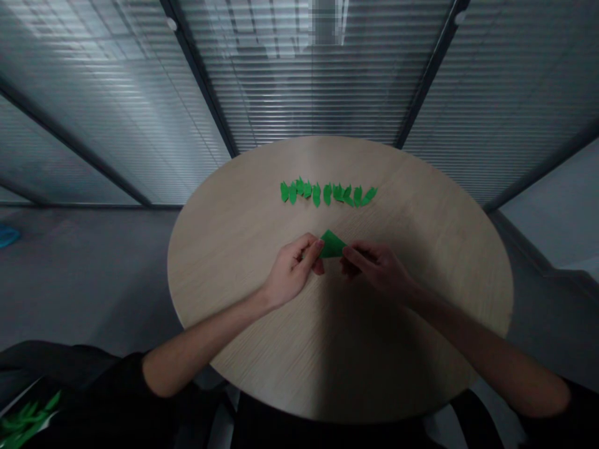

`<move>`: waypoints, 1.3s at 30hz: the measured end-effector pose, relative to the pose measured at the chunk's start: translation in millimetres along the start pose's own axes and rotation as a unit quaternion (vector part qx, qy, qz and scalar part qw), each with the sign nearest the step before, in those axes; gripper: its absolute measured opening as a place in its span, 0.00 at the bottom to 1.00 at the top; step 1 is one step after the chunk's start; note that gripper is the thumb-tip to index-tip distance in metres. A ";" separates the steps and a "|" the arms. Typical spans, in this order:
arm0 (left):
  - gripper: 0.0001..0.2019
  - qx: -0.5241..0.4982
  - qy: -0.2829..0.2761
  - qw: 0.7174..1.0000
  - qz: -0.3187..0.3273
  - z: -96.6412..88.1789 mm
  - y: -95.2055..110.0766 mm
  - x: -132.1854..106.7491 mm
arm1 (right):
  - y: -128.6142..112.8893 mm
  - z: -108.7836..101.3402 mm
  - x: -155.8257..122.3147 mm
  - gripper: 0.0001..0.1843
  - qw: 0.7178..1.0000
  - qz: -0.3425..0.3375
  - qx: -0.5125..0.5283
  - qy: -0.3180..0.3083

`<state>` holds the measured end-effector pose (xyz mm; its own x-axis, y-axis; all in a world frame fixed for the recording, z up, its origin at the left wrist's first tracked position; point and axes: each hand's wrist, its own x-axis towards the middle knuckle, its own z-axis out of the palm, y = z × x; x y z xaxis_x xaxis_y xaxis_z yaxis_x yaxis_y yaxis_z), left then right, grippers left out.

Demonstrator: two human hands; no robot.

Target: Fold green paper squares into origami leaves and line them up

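A small folded piece of green paper [332, 244] is held just above the round wooden table [262, 337], pinched from both sides. My left hand [294, 269] grips its left edge with curled fingers. Its right edge is pinched by my right hand [374, 267]. Beyond the hands, a row of several small folded green paper pieces [326, 193] lies across the far part of the table.
Glass walls with horizontal blinds and dark frames stand behind the table. Grey floor surrounds it. More green paper shapes [25, 421] lie at the lower left near my lap. A blue object [7, 236] shows at the far left edge.
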<state>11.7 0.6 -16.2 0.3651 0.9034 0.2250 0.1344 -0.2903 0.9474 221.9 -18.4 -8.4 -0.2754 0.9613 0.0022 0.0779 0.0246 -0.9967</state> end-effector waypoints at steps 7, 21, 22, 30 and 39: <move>0.20 -0.018 0.009 1.000 -0.011 0.5 2.4 0.3 | -5.0 -1.5 -0.8 0.26 1.000 -0.015 0.010 -0.003; 0.19 0.025 -0.059 0.998 0.003 2.1 9.6 -1.8 | -3.5 -3.5 -5.3 0.28 0.991 -0.066 -0.114 0.027; 0.19 0.023 -0.059 0.998 0.007 2.2 9.9 -1.9 | -2.9 -3.9 -5.9 0.27 0.989 -0.070 -0.124 0.031; 0.18 0.048 -0.096 0.994 0.027 2.4 12.8 -4.7 | 0.2 -1.9 -5.7 0.19 0.989 -0.104 -0.097 0.025; 0.19 0.043 -0.139 0.989 0.002 5.2 10.4 -4.3 | -3.9 0.8 -3.7 0.22 0.995 -0.066 -0.055 0.045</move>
<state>16.3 -7.9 -8.5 0.6029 0.7841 0.1474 0.2050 -0.3308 0.9212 221.9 -22.2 -4.6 -0.2039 0.9681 0.1455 0.1522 0.1782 -0.9722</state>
